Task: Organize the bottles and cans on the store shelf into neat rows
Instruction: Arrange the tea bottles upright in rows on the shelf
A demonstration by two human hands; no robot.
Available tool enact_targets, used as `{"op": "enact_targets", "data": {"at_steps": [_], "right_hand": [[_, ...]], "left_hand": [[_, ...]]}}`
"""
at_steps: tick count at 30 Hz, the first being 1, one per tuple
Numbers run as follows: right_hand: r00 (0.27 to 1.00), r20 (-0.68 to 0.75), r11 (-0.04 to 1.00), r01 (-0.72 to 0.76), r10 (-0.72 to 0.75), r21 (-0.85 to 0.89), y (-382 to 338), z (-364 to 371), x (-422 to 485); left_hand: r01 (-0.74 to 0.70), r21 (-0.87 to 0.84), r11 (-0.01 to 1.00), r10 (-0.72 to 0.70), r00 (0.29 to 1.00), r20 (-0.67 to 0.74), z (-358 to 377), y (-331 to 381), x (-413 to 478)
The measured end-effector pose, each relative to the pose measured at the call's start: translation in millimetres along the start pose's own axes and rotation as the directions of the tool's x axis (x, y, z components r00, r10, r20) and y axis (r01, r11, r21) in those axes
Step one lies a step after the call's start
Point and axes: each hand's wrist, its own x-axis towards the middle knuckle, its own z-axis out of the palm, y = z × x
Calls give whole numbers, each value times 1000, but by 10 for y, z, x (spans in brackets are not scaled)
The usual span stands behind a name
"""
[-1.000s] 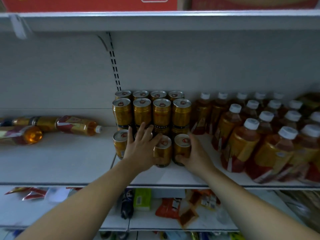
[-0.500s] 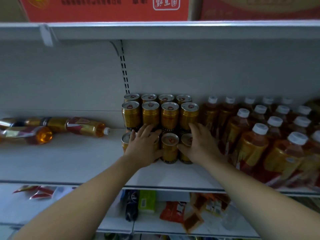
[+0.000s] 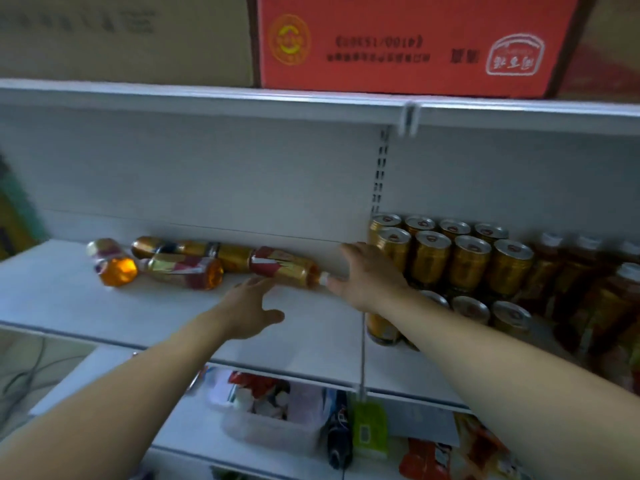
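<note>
Several amber tea bottles lie on their sides on the white shelf at the left. The nearest fallen bottle points its white cap to the right. My left hand hovers open just in front of that bottle's body, fingers spread. My right hand is open beside the cap end, fingers stretched toward it. Gold cans stand stacked in rows to the right. Upright tea bottles stand further right, blurred.
A red carton and a brown carton sit on the shelf above. The lower shelf holds a clear bin, a dark bottle and snack packs. A slotted upright runs down the back panel.
Both hands have left the front row of gold cans and moved left toward the fallen bottles. The view has swung left and upward.
</note>
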Motion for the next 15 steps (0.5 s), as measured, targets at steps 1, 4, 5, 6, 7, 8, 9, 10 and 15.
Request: {"op": "enact_targets", "data": {"at_steps": [1,4,5,6,7,8,9,10,15], "right_hand": [[1000,23,1000,-5,6,-18,-155,97,106],[994,84,998,-63,64,-10,-530,393,366],[991,98,996,-91,91,4,-588,469,412],[988,107,993,-116,113,19,-660,555,472],[985,112,990,-138,133,32,-708,634,525],[982,116,987,-157,152,41,-738,703,566],[979,120,984,-173,167,45,-760,767,605],[975,127,981,-188,181,42,-770,828,650],[961,150,973,-229,231,-36,-620,1057,932]], "left_hand": [[23,11,1000,-23,1000,3,-68,-197,-41],[105,14,994,-105,994,29,-252,-770,-155],[123,20,992,-124,992,37,-295,-905,-172],[137,37,990,-139,990,36,-352,-1061,-185],[150,58,987,-152,988,31,-401,-1197,-188],[165,71,984,-167,986,25,-440,-1309,-179],[179,77,981,-181,983,18,-468,-1411,-158],[184,81,980,-185,983,9,-485,-1505,-124],[215,173,961,-208,976,-62,-518,-1859,174]]}}
